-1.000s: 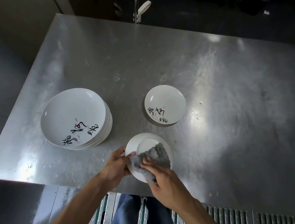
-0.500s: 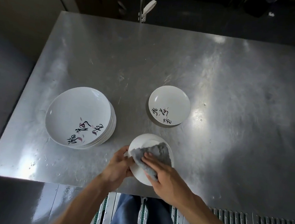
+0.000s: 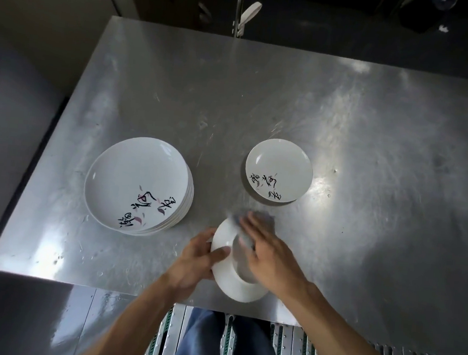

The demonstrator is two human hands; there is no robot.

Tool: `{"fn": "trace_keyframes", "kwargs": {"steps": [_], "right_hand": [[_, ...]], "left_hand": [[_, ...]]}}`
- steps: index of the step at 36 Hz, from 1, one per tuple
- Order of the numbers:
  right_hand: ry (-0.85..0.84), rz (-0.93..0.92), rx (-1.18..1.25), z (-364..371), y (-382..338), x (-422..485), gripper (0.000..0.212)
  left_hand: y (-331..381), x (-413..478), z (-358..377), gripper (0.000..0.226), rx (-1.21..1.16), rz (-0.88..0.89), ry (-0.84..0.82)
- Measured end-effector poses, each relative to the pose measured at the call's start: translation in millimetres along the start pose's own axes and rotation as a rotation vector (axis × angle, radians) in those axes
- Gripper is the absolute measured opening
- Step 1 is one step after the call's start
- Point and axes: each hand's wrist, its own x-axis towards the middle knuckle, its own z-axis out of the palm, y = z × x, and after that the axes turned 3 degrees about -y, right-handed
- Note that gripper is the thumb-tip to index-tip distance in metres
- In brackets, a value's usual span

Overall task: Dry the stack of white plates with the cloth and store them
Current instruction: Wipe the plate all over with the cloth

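A person's left hand (image 3: 195,261) grips the left rim of 1 small white plate (image 3: 236,288), fingers curled round the edge and thumb lying across its upturned underside. The plate is held tilted over the near edge of a steel table (image 3: 370,132); whether it touches the table cannot be told. The right hand (image 3: 270,254) lies on that underside, fingers nearly straight and blurred, pressing a grey cloth (image 3: 264,218) against it. The cloth shows only past the fingertips and beside the palm. Left of the held plate, apart from it, stands a stack of larger white plates (image 3: 138,184) with black brush lettering. Beyond the held plate, slightly right, sits 1 single small plate (image 3: 279,172), face up.
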Motion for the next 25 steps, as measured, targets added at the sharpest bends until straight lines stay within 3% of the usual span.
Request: {"fn": "trace_keyframes", "kwargs": {"steps": [2, 4, 6, 10, 13, 17, 21, 25], "right_hand": [[-0.003, 0.011, 0.025, -3.1, 0.6, 3.7, 0.049], [-0.06, -0.233, -0.047, 3.3, -7.0, 1.8, 0.048], [-0.094, -0.299, -0.061, 8.5, -6.8, -1.7, 0.047], [0.023, 0.082, 0.115, 4.1, 3.2, 2.1, 0.054], [0.017, 0.073, 0.225, 6.0, 3.3, 0.0, 0.052], [0.071, 0.263, 0.365, -4.6, 0.9, -0.3, 0.039], [-0.043, -0.069, 0.372, 3.3, -15.9, -8.8, 0.039], [-0.087, -0.124, 0.164, 6.5, 2.1, -5.9, 0.047]], "left_hand": [[-1.1, -0.8, -2.9, 0.035, -0.011, -0.009, 0.002], [-2.5, -1.8, -4.6, 0.037, 0.009, -0.001, -0.021], [-2.8, -2.4, -5.2, 0.038, 0.025, -0.001, -0.038], [-4.1, -2.2, -0.9, 0.035, -0.065, -0.026, 0.022], [-14.3, -4.0, 5.6, 0.033, -0.139, -0.021, 0.096], [-17.6, -6.4, 9.0, 0.045, -0.173, -0.106, 0.059], [-16.1, -5.2, 6.5, 0.051, -0.116, -0.12, -0.016], [-18.3, -7.0, 5.7, 0.044, -0.125, -0.102, -0.074]]}}
